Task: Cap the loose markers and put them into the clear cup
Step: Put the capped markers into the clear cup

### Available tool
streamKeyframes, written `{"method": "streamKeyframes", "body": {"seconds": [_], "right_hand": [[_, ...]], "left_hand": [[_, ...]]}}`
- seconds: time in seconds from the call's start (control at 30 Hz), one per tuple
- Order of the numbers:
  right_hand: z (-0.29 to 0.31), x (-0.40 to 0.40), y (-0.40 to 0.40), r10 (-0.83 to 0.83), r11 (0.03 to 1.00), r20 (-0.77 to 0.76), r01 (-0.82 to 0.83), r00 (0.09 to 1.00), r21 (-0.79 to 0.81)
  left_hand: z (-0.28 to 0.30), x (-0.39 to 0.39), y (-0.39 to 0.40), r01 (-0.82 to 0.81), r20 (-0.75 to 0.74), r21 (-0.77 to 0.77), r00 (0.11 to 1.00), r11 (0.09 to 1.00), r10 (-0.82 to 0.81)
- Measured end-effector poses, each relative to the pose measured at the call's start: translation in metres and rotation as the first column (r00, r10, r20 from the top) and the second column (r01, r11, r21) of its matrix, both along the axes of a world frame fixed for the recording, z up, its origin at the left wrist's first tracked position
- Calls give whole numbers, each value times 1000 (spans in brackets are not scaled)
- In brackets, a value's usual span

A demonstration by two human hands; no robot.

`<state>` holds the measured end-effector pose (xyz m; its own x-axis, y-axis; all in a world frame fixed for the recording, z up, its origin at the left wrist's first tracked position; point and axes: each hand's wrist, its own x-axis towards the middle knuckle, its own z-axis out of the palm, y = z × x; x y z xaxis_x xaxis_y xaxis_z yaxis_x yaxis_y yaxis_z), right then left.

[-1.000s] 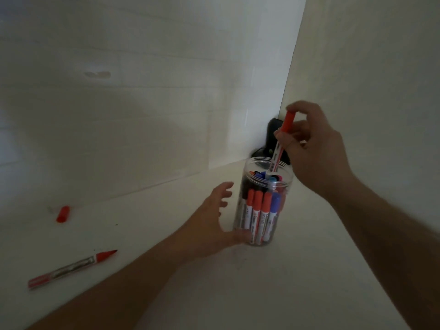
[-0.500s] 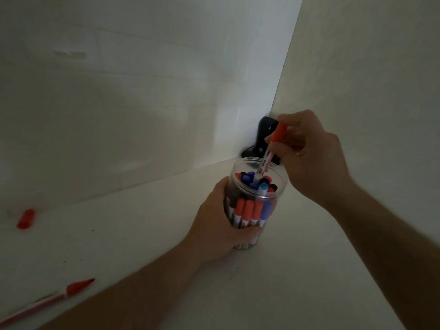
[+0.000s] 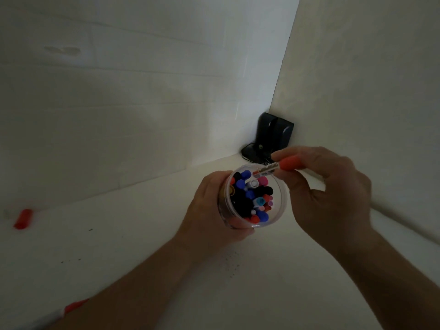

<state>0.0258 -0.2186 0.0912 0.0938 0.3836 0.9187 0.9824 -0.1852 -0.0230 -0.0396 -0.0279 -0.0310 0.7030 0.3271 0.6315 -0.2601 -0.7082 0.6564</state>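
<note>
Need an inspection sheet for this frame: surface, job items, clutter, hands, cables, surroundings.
Surface: white tabletop, dimly lit, dark specks near its middle.
Job's things: clear cup packed with capped markers; red-capped marker angled over the cup's rim, tip end inside; loose red cap far left; uncapped red marker at the bottom left, partly out of frame.
Clutter: black device in the corner; its kind is unclear.
Hands: left hand grips the cup's side; right hand pinches the red-capped marker.
Cables: nothing seen.
Surroundings: white walls meeting in a corner.
</note>
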Motion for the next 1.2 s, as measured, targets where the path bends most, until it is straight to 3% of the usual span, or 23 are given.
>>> {"method": "streamKeyframes", "body": {"seconds": [0.1, 0.23, 0.33, 0.4, 0.47, 0.67, 0.83, 0.93, 1.03, 1.13, 1.2], "right_hand": [[-8, 2, 0, -17, 1000, 130, 18, 991, -7], [-20, 0, -1, -13, 1000, 87, 14, 996, -3], [-20, -8, 4, 50, 996, -147, -38, 988, 87], [-18, -16, 10, 206, 970, -394, -135, 895, 200], [-15, -20, 13, 260, 959, -451, -171, 854, 228], [-8, -15, -2, 62, 993, -209, -39, 976, 109], [-21, -16, 0, -84, 996, -42, 85, 996, 27], [-22, -16, 0, -87, 996, -49, 87, 995, -15], [-18, -22, 1, 12, 999, -167, -20, 986, -41], [-21, -20, 2, -11, 1000, 87, 13, 996, -24], [-25, -15, 2, -6, 999, 124, 9, 992, -30]], "left_hand": [[-2, 2, -1, -31, -9, 42, 999, 999, 31], [-6, 2, 0, -62, -1, 53, 998, 997, 62], [-7, 1, 5, -33, 8, -26, 999, 999, 34], [-7, 2, 4, -11, 13, -49, 1000, 999, 12], [-5, 2, 0, 1, 5, -63, 1000, 998, -1], [-7, 1, -1, -23, -28, -81, 999, 996, 21], [-10, 6, 1, -43, 1, -12, 999, 999, 43], [-15, 9, 2, -111, 43, 48, 993, 993, 109], [-16, 12, 0, -215, 96, 171, 975, 962, 200], [-14, 13, -5, -213, 69, 176, 976, 961, 204], [-15, 15, -6, -173, 29, 153, 985, 973, 170]]}}
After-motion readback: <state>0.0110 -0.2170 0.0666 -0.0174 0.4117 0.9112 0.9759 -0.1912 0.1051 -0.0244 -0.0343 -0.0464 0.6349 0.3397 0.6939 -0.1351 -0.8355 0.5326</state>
